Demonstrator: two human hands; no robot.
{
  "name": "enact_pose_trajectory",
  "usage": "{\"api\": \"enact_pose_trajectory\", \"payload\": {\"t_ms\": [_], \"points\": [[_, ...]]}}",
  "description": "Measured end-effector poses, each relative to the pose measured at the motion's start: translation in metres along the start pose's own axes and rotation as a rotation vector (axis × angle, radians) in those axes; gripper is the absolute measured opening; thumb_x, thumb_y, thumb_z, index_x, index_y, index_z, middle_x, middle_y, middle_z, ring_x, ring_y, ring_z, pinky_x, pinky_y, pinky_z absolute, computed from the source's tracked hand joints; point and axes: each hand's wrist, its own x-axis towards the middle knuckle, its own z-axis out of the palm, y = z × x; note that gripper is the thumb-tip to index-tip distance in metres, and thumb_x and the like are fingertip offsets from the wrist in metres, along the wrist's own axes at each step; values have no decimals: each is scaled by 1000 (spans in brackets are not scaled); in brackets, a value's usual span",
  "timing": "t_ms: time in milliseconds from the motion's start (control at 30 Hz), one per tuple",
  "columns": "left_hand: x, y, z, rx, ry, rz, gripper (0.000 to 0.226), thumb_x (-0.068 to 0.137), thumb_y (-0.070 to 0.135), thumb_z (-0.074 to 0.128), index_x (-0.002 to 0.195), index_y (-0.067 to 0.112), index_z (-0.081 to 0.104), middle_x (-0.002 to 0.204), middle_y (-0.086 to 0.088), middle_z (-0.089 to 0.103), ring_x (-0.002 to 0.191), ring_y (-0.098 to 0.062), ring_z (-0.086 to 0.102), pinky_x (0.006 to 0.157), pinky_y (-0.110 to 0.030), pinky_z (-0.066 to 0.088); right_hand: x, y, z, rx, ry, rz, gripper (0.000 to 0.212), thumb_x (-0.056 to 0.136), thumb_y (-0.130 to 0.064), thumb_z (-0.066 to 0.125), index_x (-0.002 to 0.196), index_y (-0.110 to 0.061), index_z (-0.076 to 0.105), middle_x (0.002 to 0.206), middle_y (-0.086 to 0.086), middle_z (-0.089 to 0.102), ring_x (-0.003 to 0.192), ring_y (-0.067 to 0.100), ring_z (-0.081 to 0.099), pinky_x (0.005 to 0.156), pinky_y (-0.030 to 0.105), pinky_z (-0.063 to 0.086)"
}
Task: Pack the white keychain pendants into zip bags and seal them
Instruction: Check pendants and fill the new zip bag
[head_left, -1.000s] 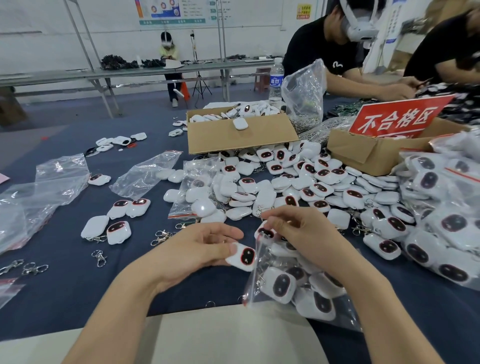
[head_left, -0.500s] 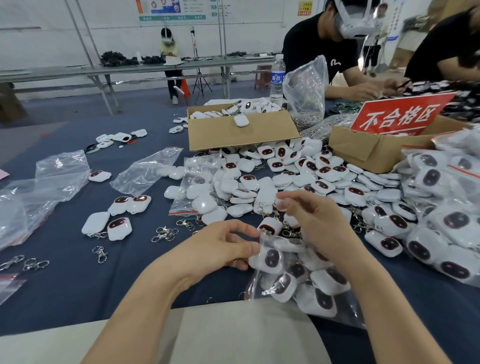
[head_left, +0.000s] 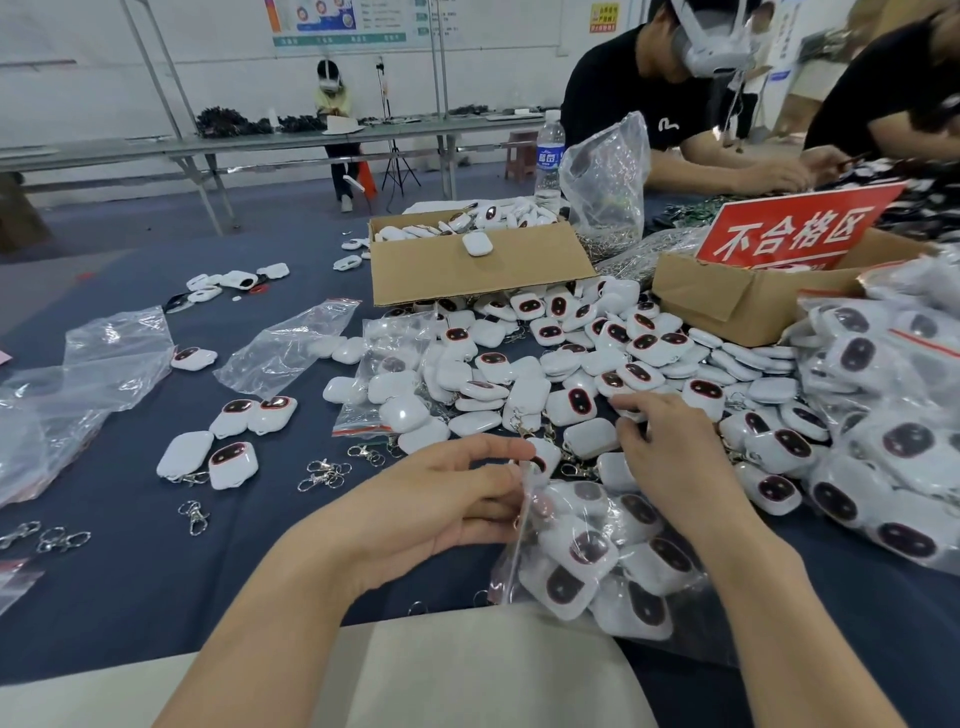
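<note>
while pinching the left lip of the zip bag (head_left: 506, 582) between thumb and curled fingers: left hand (head_left: 441, 499), holding the mouth raised off the blue cloth (head_left: 130, 545).

reaching past the bag into the loose pendants (head_left: 571, 364): right hand (head_left: 670, 452), fingers curled down onto the heap; not telling from this view whether closing on a piece or only touching one.

lying just in front of the wearer, between the two wrists: the bag, already carrying a good number of pendants, not yet sealed.

handling, as judged:
- pendants: looking like small hard glossy shells, light singly, likely slipping on smooth faces; taking by the two flat sides, or by the metal clasp (head_left: 571, 470) where showing.
- clasps: probably snagging on neighbours, so lifting clear of the heap before carrying.
- bag film: looking thin, soft, crinkling, sagging under its load; taking at the stiffer zip strip, not the wall.

lying further out: flat empty bags (head_left: 291, 343) to the left, loose clasps (head_left: 324, 473) near them, filled bags (head_left: 883, 441) stacking at the right, a cardboard box (head_left: 467, 265) beyond the heap.
</note>
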Motion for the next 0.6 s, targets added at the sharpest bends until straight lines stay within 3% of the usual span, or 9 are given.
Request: {"api": "enact_pose_trajectory", "payload": {"t_ms": [167,300,367,500,600], "points": [[-4,2,-3,17,-9,-34,29,103,15,53,131,12,60,119,-26,70,89,-27,69,84,-35,61,-2,1,-1,1,34,15,36,101,-17,50,136,-22,61,138,6,57,122,28,52,106,45,44],[-5,0,-9,2,-84,-48,35,99,25,58,132,15,61,116,-19,74,95,-30,73,84,-38,62,-3,0,-2,-23,21,49,37,102,-21,50,137,-24,59,138,4,54,118,26,52,101,44,46],[-3,0,-18,-4,32,-4,30,102,24,55,129,14,63,112,-17,75,92,-31,75,74,-35,62,-3,0,-2,-19,16,56,37,101,-20,51,137,-24,58,139,4,53,121,27,50,102,43,45],[6,-6,-36,-8,448,118,20,105,16,52,116,11,68,97,-12,77,79,-23,75,62,-29,61,-4,1,-2,23,15,80,41,99,-15,53,139,-23,57,142,4,50,125,28,47,103,37,40],[13,-13,-35,-14,547,181,21,105,11,49,111,11,69,89,-9,75,69,-17,71,58,-27,59,-3,2,-1,102,27,106,41,97,-13,55,137,-22,58,139,6,48,112,26,57,90,29,46]]}}
